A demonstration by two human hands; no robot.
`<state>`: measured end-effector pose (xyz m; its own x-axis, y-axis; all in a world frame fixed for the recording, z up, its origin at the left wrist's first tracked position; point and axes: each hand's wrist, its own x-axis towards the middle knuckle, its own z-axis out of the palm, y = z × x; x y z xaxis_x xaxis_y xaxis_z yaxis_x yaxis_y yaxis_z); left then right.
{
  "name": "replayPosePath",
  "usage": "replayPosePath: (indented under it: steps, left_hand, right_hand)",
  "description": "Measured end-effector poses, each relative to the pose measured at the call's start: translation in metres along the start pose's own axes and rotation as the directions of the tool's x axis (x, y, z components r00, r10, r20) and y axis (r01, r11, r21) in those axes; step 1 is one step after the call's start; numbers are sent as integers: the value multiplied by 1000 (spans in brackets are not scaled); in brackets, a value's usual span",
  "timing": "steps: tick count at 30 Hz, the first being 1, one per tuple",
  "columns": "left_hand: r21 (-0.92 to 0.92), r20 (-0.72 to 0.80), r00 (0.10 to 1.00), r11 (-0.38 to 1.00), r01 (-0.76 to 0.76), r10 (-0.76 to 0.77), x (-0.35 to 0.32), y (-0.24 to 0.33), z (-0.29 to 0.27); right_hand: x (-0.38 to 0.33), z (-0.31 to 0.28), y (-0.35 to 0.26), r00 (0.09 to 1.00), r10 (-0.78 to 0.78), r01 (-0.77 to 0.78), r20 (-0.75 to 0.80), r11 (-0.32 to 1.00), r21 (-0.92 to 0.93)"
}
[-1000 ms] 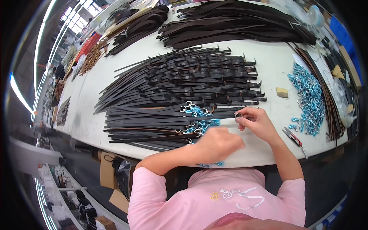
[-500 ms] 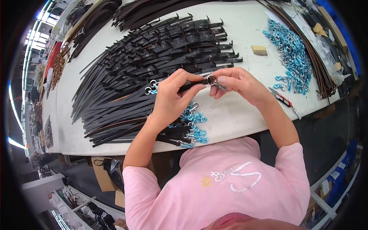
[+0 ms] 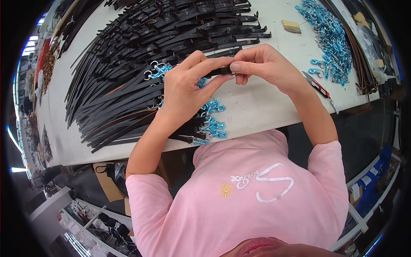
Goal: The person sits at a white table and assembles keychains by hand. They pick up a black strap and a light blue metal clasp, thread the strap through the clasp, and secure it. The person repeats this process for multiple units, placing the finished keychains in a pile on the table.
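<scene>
The right hand [image 3: 272, 68] has moved over a metal fitting [image 3: 233, 73] (mostly covered); it and the left hand [image 3: 184, 81] pinch a black strap [image 3: 221, 72], fingertips closed, above the strap pile [image 3: 141, 64]'s right edge.

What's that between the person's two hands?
In the head view, a short stretch of dark strap shows between the left hand and the right hand.

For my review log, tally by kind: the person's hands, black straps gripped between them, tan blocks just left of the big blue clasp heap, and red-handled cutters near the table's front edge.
Hands: 2 (left hand, right hand)
Gripped black strap: 1
Tan block: 1
Red-handled cutter: 1
Total: 5
</scene>
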<state>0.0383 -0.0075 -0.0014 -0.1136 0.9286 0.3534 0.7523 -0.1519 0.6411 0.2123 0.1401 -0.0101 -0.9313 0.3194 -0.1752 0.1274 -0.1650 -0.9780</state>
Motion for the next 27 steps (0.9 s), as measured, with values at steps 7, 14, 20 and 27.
replayPosePath:
  steps: [7,14,20,27]
  left_hand:
    - [-186,-45,999,982,-36,28,1,0,8]
    - [-87,-40,996,993,-80,77,-2,1,12]
    - [-127,58,998,992,-9,17,2,0,0]
    - [-142,-2,999,989,-43,44,-4,-6,1]
  right_hand:
    - [-5,6,-8,999,38,-39,-33,999,-22]
    - [-1,10,-2,996,83,-83,12,997,-11]
    - [1,1,3,995,102,-102,7,994,24]
    - [1,3,-3,987,150,-153,49,986,61]
